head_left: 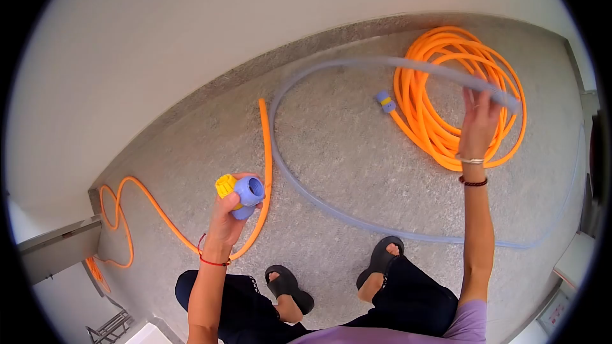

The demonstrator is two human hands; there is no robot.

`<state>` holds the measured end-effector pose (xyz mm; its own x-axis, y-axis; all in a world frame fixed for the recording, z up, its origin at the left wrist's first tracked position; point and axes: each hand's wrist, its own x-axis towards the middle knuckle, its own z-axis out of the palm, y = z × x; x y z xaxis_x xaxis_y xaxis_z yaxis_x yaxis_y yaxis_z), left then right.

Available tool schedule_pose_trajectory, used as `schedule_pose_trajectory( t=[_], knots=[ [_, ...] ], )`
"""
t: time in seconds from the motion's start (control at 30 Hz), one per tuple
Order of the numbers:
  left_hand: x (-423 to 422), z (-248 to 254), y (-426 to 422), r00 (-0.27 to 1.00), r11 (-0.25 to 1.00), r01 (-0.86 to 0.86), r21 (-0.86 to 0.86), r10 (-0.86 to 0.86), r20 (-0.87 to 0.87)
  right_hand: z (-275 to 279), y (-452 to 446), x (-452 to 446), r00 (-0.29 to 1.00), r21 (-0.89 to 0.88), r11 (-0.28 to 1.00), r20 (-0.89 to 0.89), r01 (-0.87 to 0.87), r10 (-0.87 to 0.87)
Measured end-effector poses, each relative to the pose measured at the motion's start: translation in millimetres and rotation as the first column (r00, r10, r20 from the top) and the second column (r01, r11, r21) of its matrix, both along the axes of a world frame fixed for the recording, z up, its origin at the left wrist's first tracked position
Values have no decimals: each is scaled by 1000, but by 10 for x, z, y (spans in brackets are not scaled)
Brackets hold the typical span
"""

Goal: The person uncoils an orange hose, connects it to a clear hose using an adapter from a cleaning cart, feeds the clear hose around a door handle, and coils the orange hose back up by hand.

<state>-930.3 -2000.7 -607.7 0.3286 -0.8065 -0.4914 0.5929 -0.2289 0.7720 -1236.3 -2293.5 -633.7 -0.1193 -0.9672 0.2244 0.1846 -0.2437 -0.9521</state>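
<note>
My left hand [224,222] is closed around a blue and yellow plastic hose connector [248,191], one round blue opening facing up toward me. Out to the right, my right hand [479,121] grips a translucent grey-blue hose [382,62] close to its end, which is slightly blurred. From there the hose arcs left, loops down to the floor and runs off to the right. Beneath my right hand lies a coil of orange hose [417,99]. A blue and yellow fitting [385,101] sits on that coil's free end.
Another orange hose [264,146] lies by my left hand, its cut end pointing at the wall [255,19], and winds away left. My feet in black sandals [290,290] stand on the grey floor [344,153]. A metal rack [109,328] is at lower left.
</note>
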Motion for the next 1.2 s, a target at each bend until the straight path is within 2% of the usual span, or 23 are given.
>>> schedule_pose_trajectory(
  t=[0.03,0.07,0.13,0.17,0.2,0.27,0.3,0.33,0.4,0.47,0.5,0.53,0.57,0.6,0.63,0.7,0.73,0.77,0.8,0.83,0.97,1.1,1.2],
  knots=[
    [66,119,38,998,1000,16,-17,-15,57,449,-137,-24,986,-41,999,165,-20,27],
    [118,214,82,993,999,26,-43,-21,114,791,-297,-131,945,-51,997,325,60,-40],
    [223,383,202,991,996,29,-80,-18,136,1607,-513,-439,844,-147,980,535,133,-34],
    [270,446,265,986,994,38,-106,-20,163,1898,-535,-396,849,-169,978,528,126,-18],
    [303,476,319,987,992,21,-127,0,162,2204,-575,-372,829,-392,915,477,-98,293],
    [347,416,384,990,985,-21,-174,44,131,3040,-391,-793,698,-699,534,70,-475,712],
    [417,347,457,987,982,-25,-185,53,151,3267,-164,-565,616,-645,440,-61,-625,785],
    [484,233,509,990,970,-59,-234,87,110,3200,90,-39,556,-502,436,-112,-747,824],
    [514,279,699,968,939,-247,-238,253,-6,2647,442,1049,337,-3,338,-48,-941,940],
    [510,369,656,978,941,-194,-279,206,15,1929,942,1569,54,409,35,34,-912,998],
    [548,386,686,977,935,-202,-291,214,11,1595,1209,1704,-171,457,-158,12,-875,985],
    [603,353,738,984,938,-161,-307,176,22,1247,1526,1742,-237,441,-201,-28,-875,971],
    [625,322,774,989,942,-123,-313,141,37,1079,1779,1714,-223,468,-200,6,-861,975],
    [518,383,738,969,956,-221,-194,237,63,1023,1872,1655,-225,471,-208,22,-857,974],
    [481,348,725,970,960,-220,-171,233,64,988,1973,1558,-117,492,-114,26,-863,993],
    [488,274,817,996,980,5,-198,13,93,829,2147,1429,75,446,92,-57,-890,996],
    [397,339,751,990,984,12,-180,14,143,791,2149,1434,152,351,185,-121,-918,981],
    [321,363,700,989,989,36,-141,-15,147,712,2194,1413,227,391,265,-141,-881,964],
    [267,344,683,990,995,31,-99,-17,140,428,2266,1461,508,-118,533,-525,-838,682],
    [232,381,638,991,993,81,-81,-71,113,675,2201,1385,275,464,328,-180,-823,945],
    [252,383,562,984,985,154,-72,-146,101,674,2267,1367,249,560,325,-209,-762,946],
    [262,377,629,991,993,105,-57,-100,87,699,2383,1356,220,556,316,-233,-769,947],
    [278,373,706,982,985,166,-50,-160,101,744,2469,1426,229,602,264,-136,-754,964]
  ],
)
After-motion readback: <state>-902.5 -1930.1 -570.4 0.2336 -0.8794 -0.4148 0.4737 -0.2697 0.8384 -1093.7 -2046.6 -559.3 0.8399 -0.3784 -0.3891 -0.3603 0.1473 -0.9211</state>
